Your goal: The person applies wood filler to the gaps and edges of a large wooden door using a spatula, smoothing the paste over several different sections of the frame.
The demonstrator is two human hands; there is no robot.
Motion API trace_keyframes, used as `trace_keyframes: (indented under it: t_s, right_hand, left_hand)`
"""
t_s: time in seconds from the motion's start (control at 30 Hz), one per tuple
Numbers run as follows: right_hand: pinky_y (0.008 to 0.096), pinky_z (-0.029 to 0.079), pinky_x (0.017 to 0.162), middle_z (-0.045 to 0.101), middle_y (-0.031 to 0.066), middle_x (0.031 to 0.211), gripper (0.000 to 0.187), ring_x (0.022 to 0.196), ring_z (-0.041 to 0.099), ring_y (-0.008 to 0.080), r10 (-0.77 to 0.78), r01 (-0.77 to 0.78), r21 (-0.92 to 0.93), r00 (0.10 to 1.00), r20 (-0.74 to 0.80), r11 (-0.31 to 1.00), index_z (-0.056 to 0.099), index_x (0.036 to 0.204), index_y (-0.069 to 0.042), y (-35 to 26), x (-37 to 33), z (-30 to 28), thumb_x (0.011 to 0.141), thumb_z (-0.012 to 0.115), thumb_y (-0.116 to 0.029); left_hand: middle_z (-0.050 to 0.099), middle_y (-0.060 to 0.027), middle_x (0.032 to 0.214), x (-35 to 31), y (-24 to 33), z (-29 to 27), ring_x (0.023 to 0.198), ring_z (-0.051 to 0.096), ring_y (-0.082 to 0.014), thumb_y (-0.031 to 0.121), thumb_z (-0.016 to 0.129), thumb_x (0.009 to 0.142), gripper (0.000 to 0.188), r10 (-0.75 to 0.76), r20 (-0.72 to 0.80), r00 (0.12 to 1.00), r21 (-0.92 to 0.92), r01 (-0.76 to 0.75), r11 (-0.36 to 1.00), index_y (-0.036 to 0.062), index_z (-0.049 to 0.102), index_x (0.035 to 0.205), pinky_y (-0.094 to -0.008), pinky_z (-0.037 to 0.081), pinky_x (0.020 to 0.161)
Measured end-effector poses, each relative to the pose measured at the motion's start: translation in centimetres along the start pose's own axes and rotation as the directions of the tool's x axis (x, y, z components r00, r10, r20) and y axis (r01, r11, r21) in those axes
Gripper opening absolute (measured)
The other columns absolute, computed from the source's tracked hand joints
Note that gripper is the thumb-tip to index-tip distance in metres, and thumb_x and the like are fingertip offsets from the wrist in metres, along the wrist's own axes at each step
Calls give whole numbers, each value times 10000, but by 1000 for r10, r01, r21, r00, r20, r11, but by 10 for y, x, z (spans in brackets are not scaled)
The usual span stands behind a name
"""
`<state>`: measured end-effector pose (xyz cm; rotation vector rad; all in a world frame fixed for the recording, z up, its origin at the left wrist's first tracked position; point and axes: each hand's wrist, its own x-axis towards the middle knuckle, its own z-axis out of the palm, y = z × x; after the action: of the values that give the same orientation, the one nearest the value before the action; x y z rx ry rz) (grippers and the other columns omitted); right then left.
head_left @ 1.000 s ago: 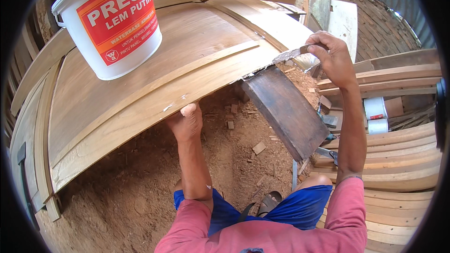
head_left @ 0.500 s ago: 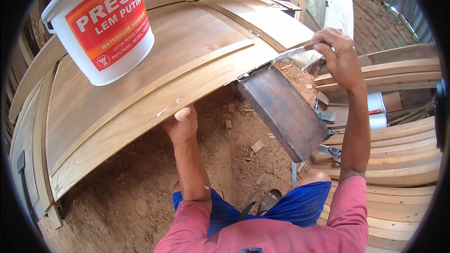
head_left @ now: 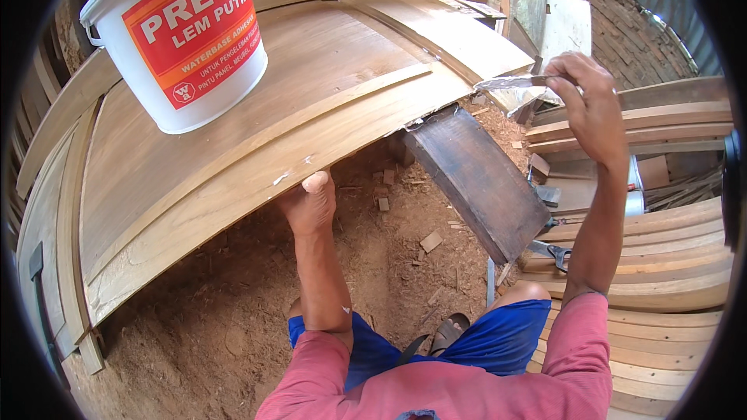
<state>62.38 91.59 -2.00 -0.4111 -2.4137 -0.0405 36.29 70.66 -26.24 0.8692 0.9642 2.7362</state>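
A large framed wooden panel (head_left: 327, 47) lies across in front of me, its near edge overhanging. My left hand (head_left: 313, 206) grips that edge, thumb against the side and fingers hidden underneath. Small white glue smears dot the wood close to the thumb. In my right hand (head_left: 587, 105), pinched between thumb and fingers, is a thin flat glue spreader (head_left: 510, 83) coated in white glue. Its tip is by the panel's right end, where more glue shows along the edge; whether it touches I cannot tell.
A white glue bucket (head_left: 175, 101) with a red label stands on the panel. A dark wooden beam (head_left: 482, 179) juts toward me beneath the panel's right end. Curved wooden strips (head_left: 622, 342) are stacked at right, near a handsaw handle (head_left: 558, 257). Wood shavings cover the dirt floor (head_left: 366, 249).
My right hand has moved a little to the right with the spreader, which now lies flatter. The left hand keeps its hold on the panel edge. The whole view has shifted slightly.
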Motion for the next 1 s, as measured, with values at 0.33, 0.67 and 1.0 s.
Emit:
trace_keyframes:
  t_s: [0.33, 0.67, 1.0]
  right_hand:
    - [295, 470, 788, 616, 61, 852, 203, 839, 582, 139, 174, -265, 296, 938, 300, 918, 618, 1053, -25, -22, -10, -38, 871, 651, -109]
    - [332, 510, 859, 681, 133, 986, 287, 911, 653, 239, 104, -208, 192, 890, 444, 959, 669, 1052, -1, -63, 5, -20, 804, 723, -135]
    - [366, 543, 835, 720, 139, 974, 219, 911, 693, 251, 114, -224, 221, 900, 420, 949, 710, 1006, 6, -67, 6, 8, 863, 704, -160]
  left_hand:
    - [594, -109, 1260, 2, 3, 14, 1060, 639, -275, 459, 826, 764, 838, 141, 12, 990, 10, -141, 990, 35, 443, 1378, -452, 578, 864]
    - [648, -138, 1171, 1, 5, 22, 964, 698, -301, 436, 833, 762, 787, 161, -40, 986, -5, -161, 987, 13, 484, 1326, -483, 645, 775]
    - [665, -169, 1122, 3, 12, 30, 923, 708, -310, 325, 850, 796, 668, 159, -2, 987, -33, -159, 987, -20, 529, 1270, -484, 645, 757]
